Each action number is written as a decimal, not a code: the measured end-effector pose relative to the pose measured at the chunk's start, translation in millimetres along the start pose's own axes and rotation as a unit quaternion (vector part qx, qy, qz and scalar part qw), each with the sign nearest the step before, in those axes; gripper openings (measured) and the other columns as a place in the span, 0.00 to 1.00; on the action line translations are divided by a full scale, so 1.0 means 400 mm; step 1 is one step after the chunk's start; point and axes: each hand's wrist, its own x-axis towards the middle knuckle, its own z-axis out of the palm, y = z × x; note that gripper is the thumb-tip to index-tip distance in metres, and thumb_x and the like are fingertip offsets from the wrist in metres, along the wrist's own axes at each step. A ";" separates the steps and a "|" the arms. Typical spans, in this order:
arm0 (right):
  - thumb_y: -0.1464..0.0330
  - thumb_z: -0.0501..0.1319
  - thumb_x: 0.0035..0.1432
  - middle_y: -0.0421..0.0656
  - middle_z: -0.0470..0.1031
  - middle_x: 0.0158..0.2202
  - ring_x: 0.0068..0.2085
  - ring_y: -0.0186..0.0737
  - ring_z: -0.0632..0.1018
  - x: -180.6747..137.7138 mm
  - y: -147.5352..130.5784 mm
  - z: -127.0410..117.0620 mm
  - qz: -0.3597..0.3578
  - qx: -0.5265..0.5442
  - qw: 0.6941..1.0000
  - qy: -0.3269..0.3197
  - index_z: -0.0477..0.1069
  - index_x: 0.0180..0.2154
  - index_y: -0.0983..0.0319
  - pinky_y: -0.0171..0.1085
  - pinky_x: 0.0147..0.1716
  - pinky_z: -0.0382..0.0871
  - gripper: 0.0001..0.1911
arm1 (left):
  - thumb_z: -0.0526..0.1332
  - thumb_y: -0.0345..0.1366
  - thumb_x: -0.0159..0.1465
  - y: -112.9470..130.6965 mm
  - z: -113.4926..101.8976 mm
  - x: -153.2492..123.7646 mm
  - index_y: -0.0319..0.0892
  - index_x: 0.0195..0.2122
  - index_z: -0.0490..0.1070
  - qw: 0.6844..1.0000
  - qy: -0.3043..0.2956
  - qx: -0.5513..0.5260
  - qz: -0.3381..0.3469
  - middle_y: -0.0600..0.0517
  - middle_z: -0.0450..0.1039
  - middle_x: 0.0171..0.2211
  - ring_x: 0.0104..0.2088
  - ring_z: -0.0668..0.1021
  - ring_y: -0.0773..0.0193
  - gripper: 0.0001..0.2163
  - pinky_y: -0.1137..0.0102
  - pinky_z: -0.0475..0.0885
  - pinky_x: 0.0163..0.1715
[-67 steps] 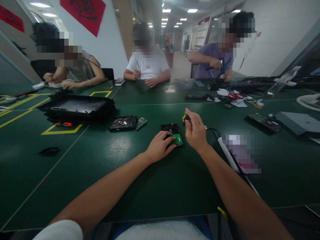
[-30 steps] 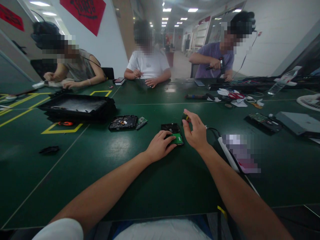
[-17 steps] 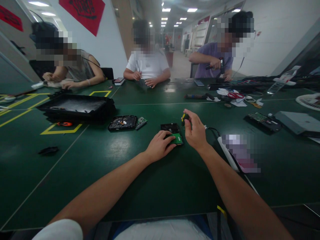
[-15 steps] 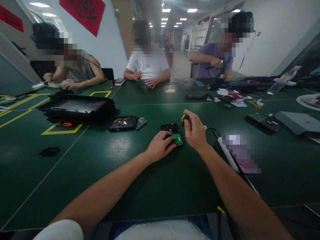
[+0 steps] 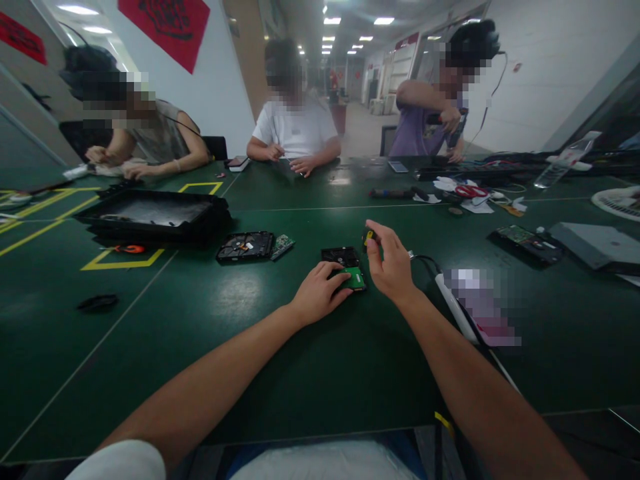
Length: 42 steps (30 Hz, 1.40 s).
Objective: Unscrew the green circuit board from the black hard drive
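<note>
My left hand point(image 5: 320, 293) lies over a small hard drive point(image 5: 344, 260), thumb and fingers gripping its near end against the table. Black casing shows at the drive's far end, and a green circuit board point(image 5: 355, 279) at the near end beside my fingertips. Just to the right, my right hand point(image 5: 391, 263) is raised, fingers closed around the black-and-yellow handle of a screwdriver point(image 5: 369, 236). The handle stands roughly upright over the drive's right side; its shaft and tip are too small to make out.
An opened hard drive point(image 5: 245, 247) and a loose circuit board point(image 5: 283, 247) lie left, near stacked black trays point(image 5: 155, 217). A phone point(image 5: 480, 307) on a white power bank point(image 5: 456, 310) lies right, before another drive point(image 5: 525, 245). Three people sit opposite.
The screwdriver handle has turned a little in my right hand's fingers. My left hand and the drive stay in place. Across the table, the person on the right has raised an arm with a power tool.
</note>
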 end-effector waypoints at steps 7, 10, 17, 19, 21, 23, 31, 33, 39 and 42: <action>0.60 0.60 0.72 0.50 0.76 0.53 0.47 0.49 0.80 -0.002 0.004 -0.001 0.001 -0.005 1.000 0.007 0.67 0.63 0.54 0.51 0.48 0.80 0.20 | 0.61 0.46 0.73 0.003 -0.005 0.001 0.43 0.59 0.75 1.000 -0.004 -0.002 -0.003 0.39 0.72 0.56 0.59 0.74 0.45 0.18 0.46 0.75 0.59; 0.61 0.59 0.73 0.50 0.75 0.53 0.49 0.49 0.79 -0.002 0.003 -0.002 -0.003 -0.007 1.000 0.005 0.68 0.63 0.53 0.51 0.49 0.79 0.20 | 0.61 0.46 0.73 0.003 -0.004 0.000 0.43 0.58 0.76 1.000 -0.003 -0.002 -0.003 0.39 0.72 0.56 0.59 0.74 0.45 0.18 0.47 0.75 0.58; 0.67 0.54 0.75 0.50 0.75 0.55 0.56 0.50 0.78 0.004 -0.002 -0.003 -0.030 -0.017 0.999 0.036 0.70 0.62 0.54 0.53 0.57 0.76 0.18 | 0.61 0.46 0.74 -0.002 0.003 -0.001 0.43 0.58 0.76 1.000 0.001 -0.001 0.001 0.40 0.72 0.56 0.58 0.74 0.46 0.18 0.48 0.75 0.58; 0.66 0.56 0.74 0.50 0.76 0.55 0.56 0.50 0.78 0.004 0.003 -0.002 -0.033 -0.007 0.999 0.035 0.70 0.62 0.54 0.53 0.56 0.78 0.18 | 0.61 0.46 0.74 -0.002 0.003 -0.001 0.43 0.59 0.76 1.000 0.001 -0.003 0.000 0.40 0.72 0.56 0.58 0.74 0.46 0.18 0.48 0.75 0.58; 0.65 0.61 0.72 0.49 0.77 0.54 0.54 0.50 0.80 0.001 0.008 0.001 -0.028 0.001 0.999 0.041 0.69 0.60 0.54 0.51 0.53 0.79 0.17 | 0.60 0.46 0.74 -0.001 0.001 0.000 0.43 0.59 0.76 1.000 0.000 -0.003 -0.002 0.40 0.72 0.56 0.58 0.74 0.46 0.18 0.48 0.75 0.58; 0.63 0.64 0.70 0.49 0.78 0.53 0.50 0.50 0.82 -0.004 0.013 0.005 -0.018 -0.001 0.999 0.051 0.69 0.59 0.55 0.51 0.51 0.80 0.18 | 0.60 0.46 0.74 0.001 -0.001 0.000 0.43 0.59 0.76 1.000 -0.003 -0.002 -0.003 0.40 0.72 0.56 0.59 0.74 0.46 0.18 0.48 0.75 0.59; 0.63 0.57 0.74 0.51 0.77 0.59 0.53 0.51 0.81 -0.003 0.011 0.007 -0.005 -0.003 0.999 0.045 0.65 0.64 0.55 0.53 0.52 0.80 0.20 | 0.60 0.47 0.74 -0.001 0.000 -0.001 0.42 0.59 0.75 1.000 -0.003 0.002 0.000 0.39 0.72 0.56 0.58 0.74 0.46 0.18 0.48 0.75 0.58; 0.64 0.55 0.75 0.52 0.76 0.58 0.57 0.53 0.79 -0.001 0.011 0.005 -0.021 -0.014 0.999 0.043 0.66 0.64 0.55 0.54 0.54 0.79 0.19 | 0.60 0.47 0.74 -0.002 0.002 -0.001 0.43 0.59 0.76 1.000 -0.001 0.003 0.001 0.40 0.72 0.56 0.58 0.74 0.47 0.18 0.48 0.75 0.58; 0.65 0.53 0.75 0.51 0.76 0.55 0.55 0.52 0.78 -0.001 0.010 0.004 -0.015 -0.022 0.999 0.039 0.67 0.64 0.55 0.54 0.53 0.79 0.19 | 0.60 0.47 0.74 -0.003 0.003 -0.001 0.41 0.59 0.76 1.000 -0.001 0.005 0.004 0.40 0.72 0.56 0.58 0.74 0.47 0.19 0.48 0.75 0.58; 0.64 0.58 0.73 0.51 0.75 0.54 0.53 0.52 0.78 -0.002 0.008 0.002 -0.013 -0.019 0.999 0.041 0.67 0.63 0.55 0.52 0.50 0.80 0.19 | 0.60 0.47 0.74 -0.003 0.003 -0.001 0.42 0.58 0.76 1.000 -0.001 0.003 0.004 0.39 0.72 0.56 0.58 0.74 0.47 0.18 0.48 0.75 0.58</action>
